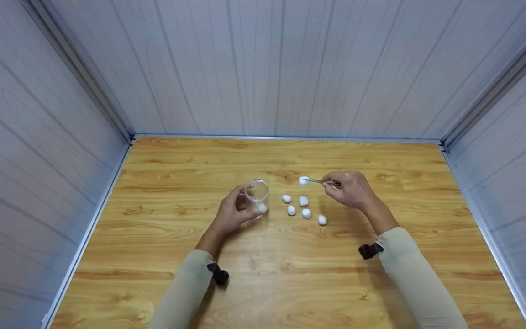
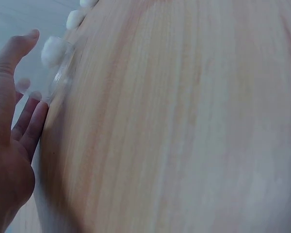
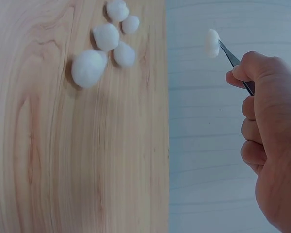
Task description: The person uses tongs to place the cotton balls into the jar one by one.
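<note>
In the head view my left hand [image 1: 232,212] holds a clear glass cup [image 1: 257,194] upright on the table, thumb on the near side and fingers on the far side. A white cotton ball [image 2: 54,51] shows low inside the cup. My right hand [image 1: 350,188] pinches metal tweezers [image 3: 231,56] between thumb and index finger, the other fingers curled in. The tweezers' tips grip one cotton ball [image 3: 212,43], held up above the table to the right of the cup. Several loose cotton balls [image 1: 303,201] lie between the cup and my right hand.
The wood-patterned table [image 1: 290,283] is enclosed at the back and both sides by pale panelled walls [image 1: 263,68]. Metal edging [image 1: 286,137] runs along the back of the tabletop. A small black wrist camera [image 1: 370,251] sits on each sleeve.
</note>
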Demonstrator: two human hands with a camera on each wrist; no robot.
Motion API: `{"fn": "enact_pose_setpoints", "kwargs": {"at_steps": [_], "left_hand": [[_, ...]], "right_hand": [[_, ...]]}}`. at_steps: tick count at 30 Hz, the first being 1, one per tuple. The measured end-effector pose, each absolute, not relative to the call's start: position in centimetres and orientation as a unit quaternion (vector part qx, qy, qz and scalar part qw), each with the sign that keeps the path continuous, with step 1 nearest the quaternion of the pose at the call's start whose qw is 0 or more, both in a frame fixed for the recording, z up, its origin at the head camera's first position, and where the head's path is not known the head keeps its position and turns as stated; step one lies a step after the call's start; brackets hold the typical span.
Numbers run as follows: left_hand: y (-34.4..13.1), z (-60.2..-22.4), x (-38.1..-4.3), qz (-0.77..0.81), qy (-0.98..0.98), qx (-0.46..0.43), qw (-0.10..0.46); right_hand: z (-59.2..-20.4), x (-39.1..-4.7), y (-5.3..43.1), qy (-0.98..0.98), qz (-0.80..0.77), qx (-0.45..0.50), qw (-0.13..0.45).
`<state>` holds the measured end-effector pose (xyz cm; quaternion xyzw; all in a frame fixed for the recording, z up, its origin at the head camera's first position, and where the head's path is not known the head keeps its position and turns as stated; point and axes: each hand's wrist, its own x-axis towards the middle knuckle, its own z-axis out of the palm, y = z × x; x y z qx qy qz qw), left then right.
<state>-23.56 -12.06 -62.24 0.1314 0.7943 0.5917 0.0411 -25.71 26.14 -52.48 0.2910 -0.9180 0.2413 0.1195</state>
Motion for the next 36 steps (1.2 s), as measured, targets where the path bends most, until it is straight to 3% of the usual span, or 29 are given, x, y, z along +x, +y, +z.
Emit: {"fn": "enact_pose_setpoints", "kwargs": {"at_steps": [36], "left_hand": [[-11.9,-62.2,-23.6,0.605,0.785,0.124,0.045]], "right_hand": [[-51.6,-25.8,22.4,-0.899,0.277,0.317,0.122]]}}
